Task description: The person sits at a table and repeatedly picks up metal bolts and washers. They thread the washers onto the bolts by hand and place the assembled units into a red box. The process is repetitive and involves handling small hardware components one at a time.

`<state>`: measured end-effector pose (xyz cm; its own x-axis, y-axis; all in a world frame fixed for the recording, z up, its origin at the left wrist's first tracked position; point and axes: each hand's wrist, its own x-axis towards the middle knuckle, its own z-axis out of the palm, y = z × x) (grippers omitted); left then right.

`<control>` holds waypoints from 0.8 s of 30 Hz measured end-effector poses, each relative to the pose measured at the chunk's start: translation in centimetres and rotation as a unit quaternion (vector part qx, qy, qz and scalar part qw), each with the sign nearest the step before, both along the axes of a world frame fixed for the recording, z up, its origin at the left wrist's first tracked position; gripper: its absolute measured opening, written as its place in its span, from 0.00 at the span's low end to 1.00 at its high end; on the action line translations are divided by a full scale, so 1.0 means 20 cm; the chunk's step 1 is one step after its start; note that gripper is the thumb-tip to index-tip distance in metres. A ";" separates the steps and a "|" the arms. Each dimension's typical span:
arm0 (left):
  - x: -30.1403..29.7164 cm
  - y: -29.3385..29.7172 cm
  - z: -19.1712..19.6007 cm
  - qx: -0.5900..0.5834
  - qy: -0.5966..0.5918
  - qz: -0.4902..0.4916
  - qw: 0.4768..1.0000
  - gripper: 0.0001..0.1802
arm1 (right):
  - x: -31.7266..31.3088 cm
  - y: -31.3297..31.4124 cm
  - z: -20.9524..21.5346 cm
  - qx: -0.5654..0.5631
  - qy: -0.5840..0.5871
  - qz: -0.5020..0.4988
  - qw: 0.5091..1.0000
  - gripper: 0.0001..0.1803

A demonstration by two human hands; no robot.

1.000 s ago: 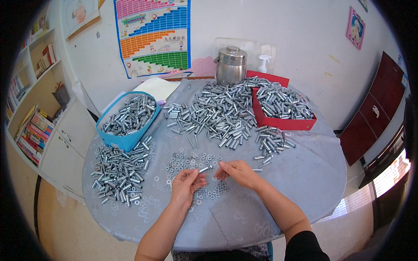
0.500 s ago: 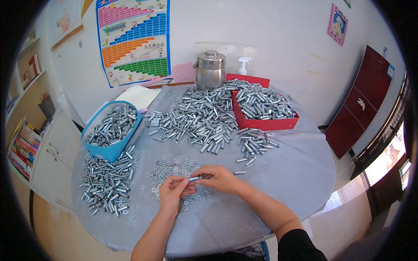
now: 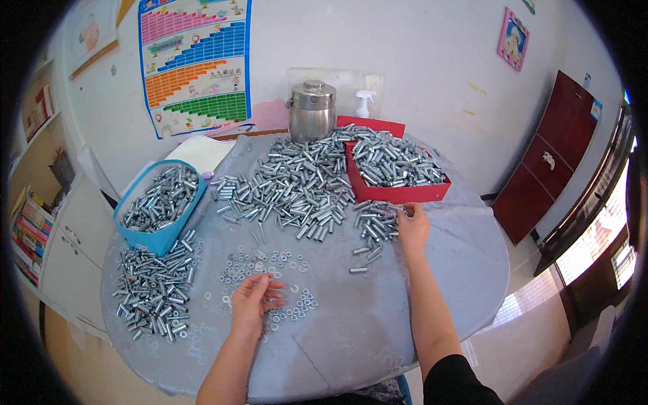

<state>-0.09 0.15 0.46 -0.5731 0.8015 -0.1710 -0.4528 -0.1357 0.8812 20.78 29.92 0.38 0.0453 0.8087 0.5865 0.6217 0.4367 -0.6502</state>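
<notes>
- Grey cloth covers the round table (image 3: 405,317), and my two bare forearms come in over its near edge.
- My left hand (image 3: 251,302) rests on the cloth with fingers loosely curled, touching the scatter of small metal washers (image 3: 266,266); I cannot tell whether it pinches one.
- My right hand (image 3: 412,227) reaches further out, fingers bent down onto a small heap of metal sleeves (image 3: 374,226); whether it has closed on one is hidden.
- To the left, a loose pile of sleeves (image 3: 154,287) lies near the table edge, just in front of a blue basket (image 3: 159,237) filled with more.
- Past the hands, the big central spread of sleeves (image 3: 290,185) touches a red tray (image 3: 398,194) heaped with the same parts.
- Farthest back stand a steel canister (image 3: 312,111) and a white spray bottle (image 3: 364,103), against the wall with a coloured chart (image 3: 196,64).
</notes>
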 end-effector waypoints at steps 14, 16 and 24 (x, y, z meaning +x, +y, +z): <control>-0.01 -0.01 0.00 -0.011 0.000 0.005 1.000 0.10 | 0.00 -0.22 0.21 -0.118 -0.303 0.408 0.853 0.09; -0.01 -0.01 0.00 -0.012 0.000 0.006 1.000 0.10 | -0.01 -0.27 0.15 -0.047 -0.368 0.402 0.837 0.09; -0.02 -0.01 0.00 -0.008 -0.005 0.007 1.000 0.09 | -0.03 -0.34 0.15 0.020 -0.418 0.359 0.834 0.08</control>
